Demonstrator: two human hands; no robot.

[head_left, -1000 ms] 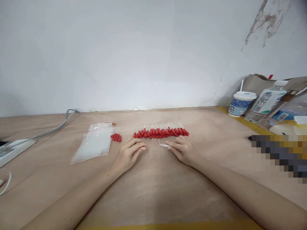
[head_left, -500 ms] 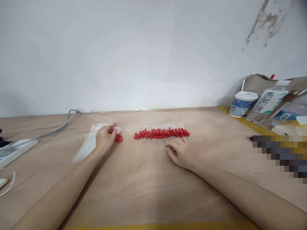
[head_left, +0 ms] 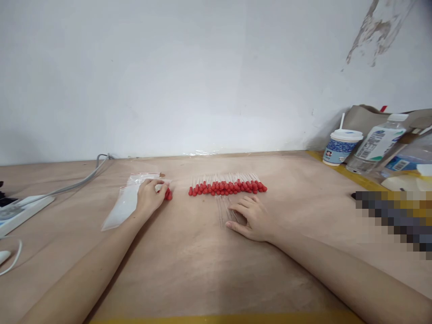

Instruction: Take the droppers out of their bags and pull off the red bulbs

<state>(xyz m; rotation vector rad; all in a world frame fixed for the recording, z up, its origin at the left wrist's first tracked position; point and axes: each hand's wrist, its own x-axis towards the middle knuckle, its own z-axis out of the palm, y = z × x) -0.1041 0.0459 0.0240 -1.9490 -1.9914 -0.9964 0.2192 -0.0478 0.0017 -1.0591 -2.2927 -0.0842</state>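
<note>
While a long row of red-capped droppers (head_left: 227,186) lies finished at 12 o'clock, the left hand (head_left: 150,196) pinches loose red caps (head_left: 168,194) at 10 o'clock, and the right hand (head_left: 251,215) rests flat-fingered beside uncapped glass tubes (head_left: 225,211).

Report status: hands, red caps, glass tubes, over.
Left hand on the loose red caps beside the plastic bags. Right hand flat on the table by the bare glass tubes. Capped row untouched, nothing blocking.
</note>
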